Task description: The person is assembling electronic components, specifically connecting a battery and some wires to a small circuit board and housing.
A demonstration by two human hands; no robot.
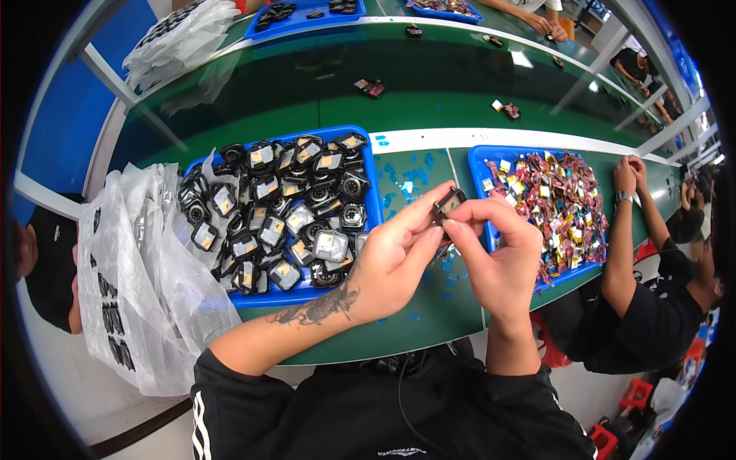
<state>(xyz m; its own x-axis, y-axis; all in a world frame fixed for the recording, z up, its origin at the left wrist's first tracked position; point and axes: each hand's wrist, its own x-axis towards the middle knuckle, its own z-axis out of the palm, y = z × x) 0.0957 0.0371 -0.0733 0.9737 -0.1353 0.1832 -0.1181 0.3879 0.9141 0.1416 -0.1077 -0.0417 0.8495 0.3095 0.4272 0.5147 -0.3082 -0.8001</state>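
Observation:
Both of my hands meet over the table between two blue trays. My left hand (395, 264) is closed, its fingers and thumb round a small black watch case (451, 202). Thumb and fingertips of my right hand (498, 249) pinch the near edge of that case. Part of the case is hidden behind the fingers. To the left, a blue tray (375, 172) holds many black watch cases (270, 231), some with clear covers. On the right, another blue tray (477, 162) is heaped with small red circuit boards (553, 203) bearing white and yellow pieces.
Blue film scraps (395, 178) lie on the green table (414, 322). Stacked translucent plastic trays (142, 268) stand at the left edge. Beyond a white rail, a green conveyor belt (429, 84) carries a few loose parts. Another person's forearm (619, 245) rests at the right.

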